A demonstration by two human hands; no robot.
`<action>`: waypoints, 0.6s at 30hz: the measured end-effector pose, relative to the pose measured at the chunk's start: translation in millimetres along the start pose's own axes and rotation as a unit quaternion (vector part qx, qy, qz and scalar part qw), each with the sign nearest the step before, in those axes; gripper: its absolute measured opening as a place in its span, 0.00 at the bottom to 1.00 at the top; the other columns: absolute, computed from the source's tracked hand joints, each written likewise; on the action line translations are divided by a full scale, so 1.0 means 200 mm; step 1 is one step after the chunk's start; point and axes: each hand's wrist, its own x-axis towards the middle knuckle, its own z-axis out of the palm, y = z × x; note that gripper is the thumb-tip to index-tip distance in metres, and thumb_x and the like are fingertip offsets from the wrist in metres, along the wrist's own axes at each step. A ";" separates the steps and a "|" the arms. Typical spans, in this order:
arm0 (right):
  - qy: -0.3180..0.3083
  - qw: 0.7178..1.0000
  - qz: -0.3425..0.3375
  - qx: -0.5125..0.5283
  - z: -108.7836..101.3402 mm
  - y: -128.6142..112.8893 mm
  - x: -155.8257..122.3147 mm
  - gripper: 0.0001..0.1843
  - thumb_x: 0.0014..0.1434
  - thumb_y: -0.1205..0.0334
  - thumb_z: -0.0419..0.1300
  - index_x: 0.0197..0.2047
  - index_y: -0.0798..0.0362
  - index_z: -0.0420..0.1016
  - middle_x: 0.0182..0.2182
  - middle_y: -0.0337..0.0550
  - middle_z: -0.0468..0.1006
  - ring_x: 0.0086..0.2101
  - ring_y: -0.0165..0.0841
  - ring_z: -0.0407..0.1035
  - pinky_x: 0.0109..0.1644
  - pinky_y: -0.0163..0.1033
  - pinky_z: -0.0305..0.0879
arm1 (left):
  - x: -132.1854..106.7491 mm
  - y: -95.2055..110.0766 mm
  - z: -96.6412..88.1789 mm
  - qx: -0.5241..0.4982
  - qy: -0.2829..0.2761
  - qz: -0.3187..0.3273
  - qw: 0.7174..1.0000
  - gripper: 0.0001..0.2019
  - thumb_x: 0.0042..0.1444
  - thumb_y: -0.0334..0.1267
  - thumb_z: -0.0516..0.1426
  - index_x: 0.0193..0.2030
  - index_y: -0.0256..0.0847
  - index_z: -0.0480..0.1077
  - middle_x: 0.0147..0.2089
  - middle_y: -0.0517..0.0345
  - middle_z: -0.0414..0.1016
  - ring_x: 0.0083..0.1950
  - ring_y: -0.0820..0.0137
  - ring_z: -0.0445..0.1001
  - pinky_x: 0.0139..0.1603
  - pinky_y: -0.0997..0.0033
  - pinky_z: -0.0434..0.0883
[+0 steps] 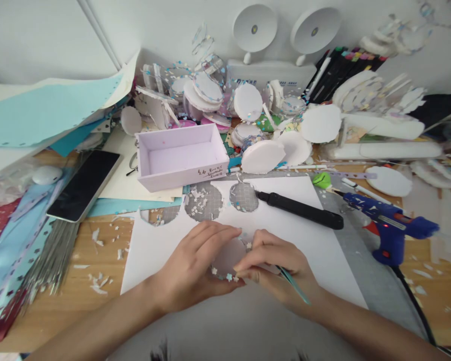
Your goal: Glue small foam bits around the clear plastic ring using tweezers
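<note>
My left hand [199, 263] is curled around a white foam disc [227, 258], its fingers and thumb at the disc's edge. Small pale flowers [229, 277] line the rim. At the disc's right side, my right hand [281, 265] has thumb and index finger pinched together on the rim. A thin teal tool [295, 286], perhaps tweezers, is tucked in that hand; its tip is hidden by the fingers. Both hands are above a white foam sheet [311, 260] with round holes cut out. A black pen-like cutter [304, 209] lies across the sheet, beyond my right hand.
A lilac open box [182, 158] stands behind the sheet, with white discs [263, 156] piled around it. On the right lies a blue hot glue gun [393, 223], its cable running forward. To the left are a phone [84, 185] and a bundle of wires [54, 255].
</note>
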 end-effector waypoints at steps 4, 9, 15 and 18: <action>0.009 1.000 0.008 -0.017 0.00 -0.01 0.01 0.04 0.57 0.67 0.63 0.33 0.51 0.80 0.23 0.37 0.68 0.26 0.27 0.65 0.29 0.33 0.62 | 0.00 0.00 0.00 -0.002 -0.010 -0.010 1.000 0.31 0.51 0.41 0.65 0.59 0.37 0.60 0.49 0.43 0.75 0.50 0.59 0.74 0.51 0.57 0.72; -0.003 1.000 -0.004 0.003 -0.02 -0.01 0.01 0.04 0.57 0.67 0.62 0.35 0.51 0.78 0.24 0.37 0.69 0.26 0.27 0.64 0.30 0.34 0.61 | 0.00 0.00 -0.01 -0.010 -0.010 -0.022 1.000 0.31 0.51 0.40 0.65 0.59 0.39 0.60 0.50 0.46 0.74 0.49 0.60 0.73 0.50 0.59 0.72; 0.103 0.991 0.037 0.072 -0.09 0.01 0.00 0.12 0.65 0.60 0.50 0.45 0.47 0.74 0.26 0.40 0.66 0.29 0.32 0.61 0.32 0.38 0.59 | 0.01 -0.03 -0.06 -0.018 -0.054 -0.092 0.994 0.34 0.47 0.40 0.67 0.58 0.42 0.59 0.52 0.49 0.71 0.50 0.61 0.72 0.48 0.63 0.72; 0.231 0.958 0.062 0.158 -0.10 0.04 0.03 0.15 0.65 0.56 0.47 0.44 0.46 0.73 0.31 0.43 0.67 0.34 0.36 0.63 0.40 0.43 0.63 | 0.01 -0.04 -0.07 -0.016 -0.074 -0.108 0.991 0.36 0.45 0.44 0.68 0.59 0.43 0.58 0.53 0.48 0.70 0.50 0.60 0.71 0.47 0.62 0.72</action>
